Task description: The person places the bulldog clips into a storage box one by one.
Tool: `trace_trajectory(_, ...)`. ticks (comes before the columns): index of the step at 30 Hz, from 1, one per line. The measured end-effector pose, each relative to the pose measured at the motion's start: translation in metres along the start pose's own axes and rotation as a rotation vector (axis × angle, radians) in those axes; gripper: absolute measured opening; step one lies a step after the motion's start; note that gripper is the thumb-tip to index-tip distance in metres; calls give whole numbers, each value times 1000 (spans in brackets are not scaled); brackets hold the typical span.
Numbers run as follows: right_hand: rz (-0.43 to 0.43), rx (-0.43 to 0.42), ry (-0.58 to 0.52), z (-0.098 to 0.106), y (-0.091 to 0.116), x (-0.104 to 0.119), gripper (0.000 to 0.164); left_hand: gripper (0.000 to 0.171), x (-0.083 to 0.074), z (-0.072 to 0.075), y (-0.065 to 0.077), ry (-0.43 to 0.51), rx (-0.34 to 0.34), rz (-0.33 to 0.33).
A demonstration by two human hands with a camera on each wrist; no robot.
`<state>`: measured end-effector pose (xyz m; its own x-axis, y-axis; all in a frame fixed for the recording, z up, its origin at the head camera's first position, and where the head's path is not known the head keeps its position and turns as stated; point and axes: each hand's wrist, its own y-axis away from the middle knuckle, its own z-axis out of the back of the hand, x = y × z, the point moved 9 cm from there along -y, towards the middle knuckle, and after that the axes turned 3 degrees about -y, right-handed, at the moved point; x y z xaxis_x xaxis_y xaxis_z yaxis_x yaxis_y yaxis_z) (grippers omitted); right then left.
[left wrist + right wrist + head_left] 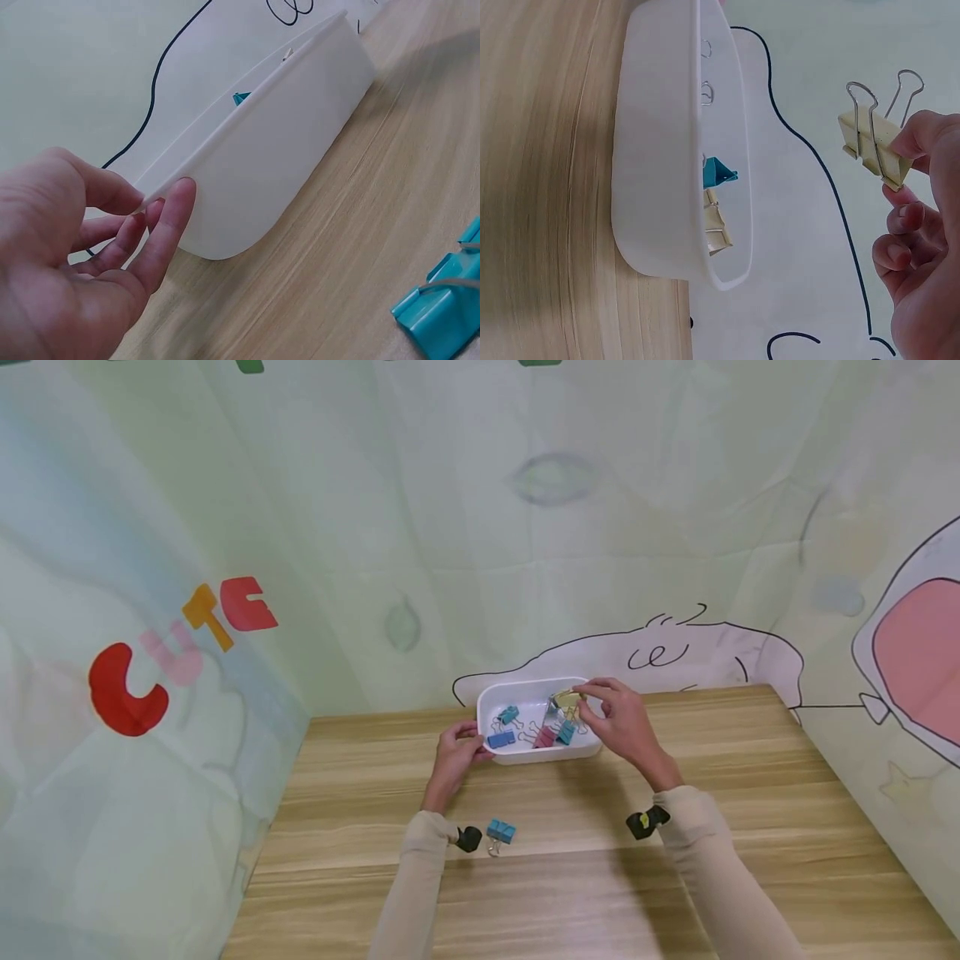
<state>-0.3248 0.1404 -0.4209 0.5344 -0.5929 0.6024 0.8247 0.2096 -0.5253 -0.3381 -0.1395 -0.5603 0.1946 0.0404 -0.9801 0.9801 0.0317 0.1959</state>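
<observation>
My right hand (622, 722) pinches a yellow binder clip (874, 144) between thumb and fingertip, above the right end of a white plastic box (540, 757). Both wire handles of this clip stick up in the right wrist view. At the box's left end, my left hand (90, 247) grips the rim, thumb on top and fingers against the outer wall. Inside lie a blue clip (501, 739), a pink clip (544, 737), teal clips (508, 714) and another yellow clip (717, 229).
A teal binder clip (501, 832) lies on the wooden table (555, 893) in front of the box, near my left wrist. Behind the table's far edge hangs a printed curtain (375, 568). Each wrist wears a small black device (645, 822).
</observation>
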Motion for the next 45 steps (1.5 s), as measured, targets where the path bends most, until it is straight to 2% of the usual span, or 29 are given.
trace_trajectory(14, -8, -4, 25, 3, -2, -4, 22, 35, -2, 0, 3, -1, -23, -28)
trace_trajectory(25, -31, -1, 22, 3, -2, -11, 20, 39, -2, -1, 3, 0, 13, -21)
trace_trajectory(31, -34, 5, 26, 3, -2, -12, 21, 39, -1, -1, 3, 0, 11, -21)
trace_trajectory(38, -63, 91, 60, -7, 0, -17, 42, 36, 1, 1, 2, -9, -6, -24)
trace_trajectory(45, -63, 73, 12, -9, 3, -12, 47, 35, -1, 0, 3, -25, -14, -26)
